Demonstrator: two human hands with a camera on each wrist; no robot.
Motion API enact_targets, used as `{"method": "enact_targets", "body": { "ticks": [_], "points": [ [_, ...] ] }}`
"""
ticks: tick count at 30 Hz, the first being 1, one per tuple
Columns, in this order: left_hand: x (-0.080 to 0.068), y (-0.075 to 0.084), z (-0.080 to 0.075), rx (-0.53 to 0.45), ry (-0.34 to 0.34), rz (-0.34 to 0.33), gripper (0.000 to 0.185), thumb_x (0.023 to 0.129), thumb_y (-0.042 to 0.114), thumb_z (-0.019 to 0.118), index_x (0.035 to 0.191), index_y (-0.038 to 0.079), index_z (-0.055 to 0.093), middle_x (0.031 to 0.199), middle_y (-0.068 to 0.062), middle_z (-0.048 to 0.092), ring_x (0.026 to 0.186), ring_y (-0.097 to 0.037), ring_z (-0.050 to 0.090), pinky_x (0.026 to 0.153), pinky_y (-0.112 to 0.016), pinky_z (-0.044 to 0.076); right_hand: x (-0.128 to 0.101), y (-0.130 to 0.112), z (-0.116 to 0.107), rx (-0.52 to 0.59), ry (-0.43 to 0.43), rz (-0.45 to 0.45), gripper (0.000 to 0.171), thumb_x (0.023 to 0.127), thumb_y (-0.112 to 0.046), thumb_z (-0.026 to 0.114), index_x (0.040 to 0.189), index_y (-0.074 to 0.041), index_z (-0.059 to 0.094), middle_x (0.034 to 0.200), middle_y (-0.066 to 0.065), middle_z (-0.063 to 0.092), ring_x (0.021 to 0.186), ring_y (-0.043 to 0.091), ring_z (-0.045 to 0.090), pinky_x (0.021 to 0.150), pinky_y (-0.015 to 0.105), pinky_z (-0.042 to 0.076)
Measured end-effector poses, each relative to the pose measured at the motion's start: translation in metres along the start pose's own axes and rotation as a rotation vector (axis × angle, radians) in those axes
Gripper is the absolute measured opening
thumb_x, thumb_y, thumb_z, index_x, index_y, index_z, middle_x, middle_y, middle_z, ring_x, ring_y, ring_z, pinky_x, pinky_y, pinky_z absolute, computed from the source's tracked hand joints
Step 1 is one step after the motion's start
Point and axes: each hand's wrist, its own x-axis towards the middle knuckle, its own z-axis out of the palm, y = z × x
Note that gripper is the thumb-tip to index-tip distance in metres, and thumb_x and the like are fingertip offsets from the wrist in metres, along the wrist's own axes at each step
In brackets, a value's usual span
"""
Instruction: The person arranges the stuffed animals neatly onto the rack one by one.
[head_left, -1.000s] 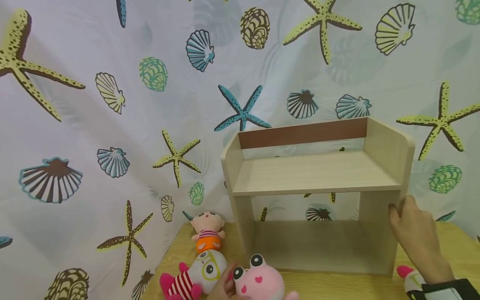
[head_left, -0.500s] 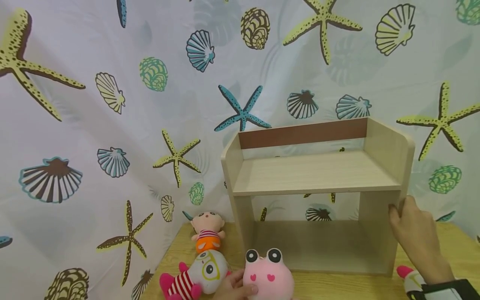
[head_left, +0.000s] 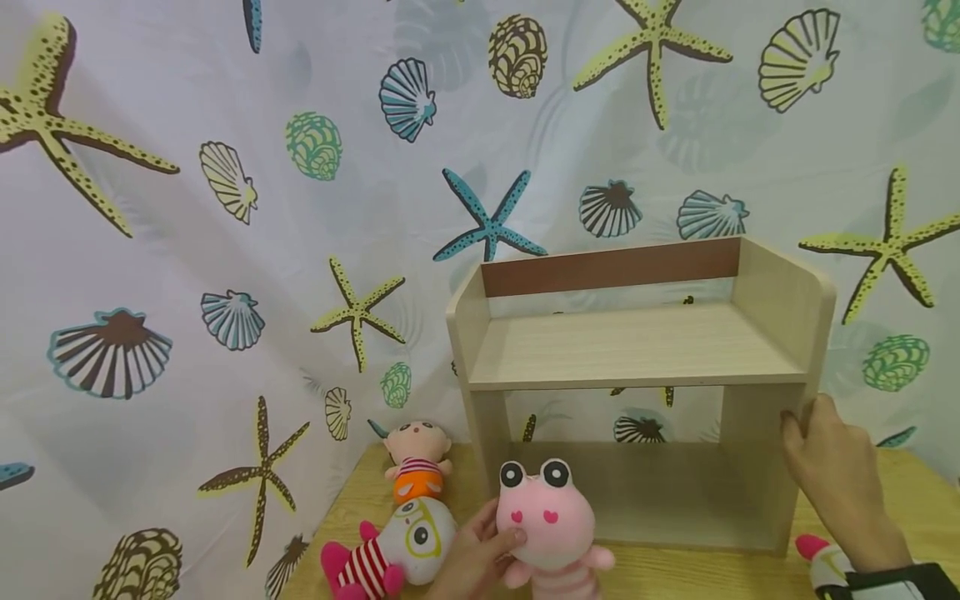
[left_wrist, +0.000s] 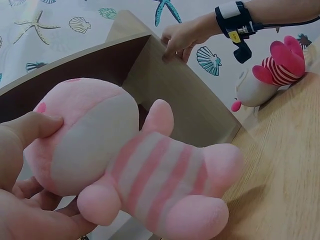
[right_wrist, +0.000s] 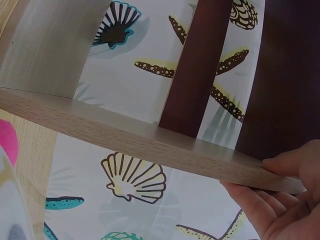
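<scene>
Wooden table (head_left: 675, 575) | pink frog plush (head_left: 542, 521), striped belly | left hand (head_left: 468, 562) grips

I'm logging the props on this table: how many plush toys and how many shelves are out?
Plush toys: 4 (pink frog, goggle-eyed striped toy, orange doll, striped toy at right)
Wooden shelf: 1
Total: 5
</scene>
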Motion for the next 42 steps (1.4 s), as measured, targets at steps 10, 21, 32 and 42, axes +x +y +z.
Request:
{"method": "enact_targets", "body": {
  "ticks": [10,21,32,42],
  "points": [
    [0.030,-0.002,0.015,-0.014,0.113,0.103,0.061,0.091,0.010,0.070,0.142,-0.008,0.043,0.132,-0.016,0.059,0.110,-0.024,0.059,0.101,-0.035,0.046,0.000,0.000,0.001,0.003,0.016,-0.004,0.029,0.094,-0.011,0.055,0.094,0.016,0.044,0.074,0.048,0.050,0.070,0.069,0.050,0.052,0.066,0.039],
    [0.062,-0.006,0.021,0.007,0.200,0.157,0.054,0.090,0.015,0.071,0.133,-0.008,0.049,0.124,-0.014,0.063,0.107,-0.020,0.060,0.096,-0.031,0.046,0.000,0.000,0.001,-0.004,-0.009,0.006,0.029,0.094,-0.011,0.056,0.093,0.015,0.044,0.069,0.043,0.050,0.066,0.065,0.052,0.048,0.062,0.039],
    [0.092,-0.009,0.026,-0.044,0.264,0.178,0.065,0.090,0.019,0.069,0.142,-0.007,0.040,0.134,-0.015,0.056,0.115,-0.023,0.053,0.102,-0.038,0.040,0.002,0.001,-0.001,-0.018,-0.037,0.027,0.031,0.096,-0.012,0.055,0.098,0.016,0.044,0.076,0.046,0.051,0.071,0.066,0.053,0.051,0.063,0.041],
    [0.118,-0.014,0.025,-0.071,0.303,0.232,0.049,0.089,0.019,0.070,0.133,0.003,0.056,0.117,-0.010,0.065,0.099,-0.019,0.058,0.091,-0.033,0.044,0.001,0.001,0.001,-0.013,-0.006,0.014,0.030,0.094,-0.011,0.056,0.097,0.016,0.044,0.074,0.046,0.051,0.068,0.065,0.052,0.050,0.063,0.040]
  ]
}}
